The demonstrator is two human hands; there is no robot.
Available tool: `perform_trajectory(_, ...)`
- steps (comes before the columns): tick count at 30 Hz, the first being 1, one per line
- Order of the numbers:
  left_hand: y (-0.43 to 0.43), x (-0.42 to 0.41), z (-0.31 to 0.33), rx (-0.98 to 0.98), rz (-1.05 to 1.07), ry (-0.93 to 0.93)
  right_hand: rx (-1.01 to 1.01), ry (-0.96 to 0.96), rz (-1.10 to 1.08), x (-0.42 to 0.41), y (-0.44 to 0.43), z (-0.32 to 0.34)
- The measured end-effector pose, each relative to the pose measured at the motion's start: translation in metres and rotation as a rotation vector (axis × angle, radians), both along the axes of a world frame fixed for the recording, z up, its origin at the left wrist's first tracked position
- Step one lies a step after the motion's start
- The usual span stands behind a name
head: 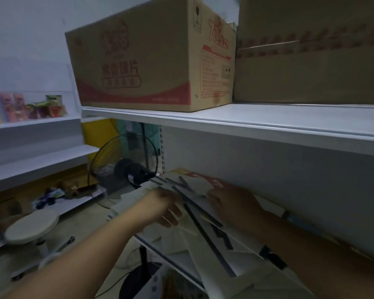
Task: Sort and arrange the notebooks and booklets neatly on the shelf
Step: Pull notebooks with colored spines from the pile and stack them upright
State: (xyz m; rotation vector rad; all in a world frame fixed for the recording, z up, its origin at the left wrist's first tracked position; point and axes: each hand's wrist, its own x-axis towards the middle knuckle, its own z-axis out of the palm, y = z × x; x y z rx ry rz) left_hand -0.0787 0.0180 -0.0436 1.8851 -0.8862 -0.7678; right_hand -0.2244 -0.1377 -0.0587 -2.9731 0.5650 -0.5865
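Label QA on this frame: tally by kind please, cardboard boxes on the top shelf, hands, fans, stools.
Cardboard boxes: 2 (printed box, plain box)
Hands: 2 (left hand, right hand)
Fan: 1
Stool: 1
Total: 6
Booklets under the hands are too blurred to count.

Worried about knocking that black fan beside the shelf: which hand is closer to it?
Left. The left hand is at the notebooks, just right of the fan; the right hand rests farther right on them.
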Motion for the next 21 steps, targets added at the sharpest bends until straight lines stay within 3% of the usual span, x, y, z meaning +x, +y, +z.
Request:
perform_trajectory(3,-0.005,0.018,0.007,-0.033,-0.093,0.390,-0.007,-0.297,0.164,0.006,0.009,0.003)
perform_trajectory(6,-0.015,0.029,0.007,-0.060,-0.113,0.581,0.006,-0.171,0.229,0.015,0.031,0.002)
perform_trajectory(8,-0.023,0.030,0.001,-0.075,-0.055,0.555,0.050,-0.131,0.240,0.018,0.038,-0.007)
perform_trajectory(11,-0.030,0.034,-0.007,-0.076,-0.035,0.502,0.220,-0.330,0.136,0.017,0.036,-0.007)
perform_trajectory(13,-0.031,0.041,-0.011,-0.080,-0.066,0.533,0.202,-0.390,0.059,0.018,0.033,-0.003)
perform_trajectory(17,-0.027,0.050,-0.011,-0.117,-0.110,0.667,0.116,-0.152,0.063,0.024,0.027,-0.008)
perform_trajectory(21,-0.022,0.060,-0.007,-0.099,-0.166,0.797,0.210,-0.180,0.068,0.034,0.023,-0.010)
